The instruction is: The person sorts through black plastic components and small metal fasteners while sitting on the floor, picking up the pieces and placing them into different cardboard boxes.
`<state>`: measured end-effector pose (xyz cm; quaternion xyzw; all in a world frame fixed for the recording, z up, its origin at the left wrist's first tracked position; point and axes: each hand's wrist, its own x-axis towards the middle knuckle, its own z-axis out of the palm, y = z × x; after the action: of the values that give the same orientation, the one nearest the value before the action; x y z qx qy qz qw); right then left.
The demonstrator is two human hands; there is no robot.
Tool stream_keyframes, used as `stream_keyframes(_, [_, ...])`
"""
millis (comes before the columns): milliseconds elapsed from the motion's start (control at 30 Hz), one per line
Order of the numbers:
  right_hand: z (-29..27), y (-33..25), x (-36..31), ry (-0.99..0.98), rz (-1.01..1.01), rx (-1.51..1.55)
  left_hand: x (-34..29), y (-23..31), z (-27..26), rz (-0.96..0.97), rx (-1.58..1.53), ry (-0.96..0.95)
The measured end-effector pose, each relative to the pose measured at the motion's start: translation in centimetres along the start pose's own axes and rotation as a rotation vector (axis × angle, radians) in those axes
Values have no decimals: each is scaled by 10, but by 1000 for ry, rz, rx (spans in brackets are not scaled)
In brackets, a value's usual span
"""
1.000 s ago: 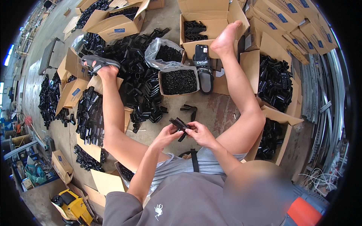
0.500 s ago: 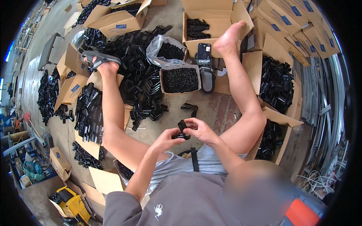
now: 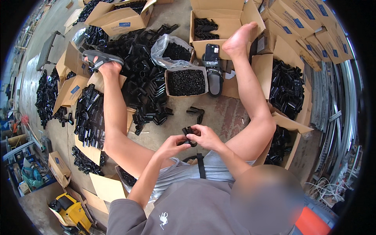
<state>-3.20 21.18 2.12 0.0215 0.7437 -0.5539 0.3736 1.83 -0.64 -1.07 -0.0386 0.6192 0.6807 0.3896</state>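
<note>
Turned since a second ago, the black fitting [image 3: 185, 132] now points an end away from me; fingers hide its full long axis. Beyond lie a loose elbow fitting [image 3: 200, 113] and an open box [image 3: 188, 95]. My left hand [image 3: 171, 147] and right hand [image 3: 206, 138] pinch it between them.

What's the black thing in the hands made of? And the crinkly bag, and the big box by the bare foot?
The black piece looks like hard plastic, smooth and slightly shiny, but painted metal is possible. The bag seems thin, glossy plastic, because it's see-through and wrinkled. The box looks like dull brown cardboard, with folded flaps.
</note>
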Motion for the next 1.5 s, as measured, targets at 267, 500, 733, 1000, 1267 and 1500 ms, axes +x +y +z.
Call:
stream_keyframes(267, [-2, 19, 6, -175, -24, 157, -3, 56, -21, -74, 620, -181])
stream_keyframes(500, [3, -9, 10, 12, -39, 77, 10, 32, -42, 47, 231, -67])
stream_keyframes(733, [18, -5, 44, 292, -118, 580, 27, 37, -43, -17, -646, 292])
stream_keyframes(1000, [26, -15, 73, 241, -79, 551, 42, 35, -54, 99, -825, 446])
stream_keyframes(1267, [10, -32, 106, 75, -37, 517, 52, 44, -78, 124, -752, 493])
stream_keyframes(1500, [-61, -86, 267, 578, -489, -77, 53, 39, -91, 91, -700, 574])
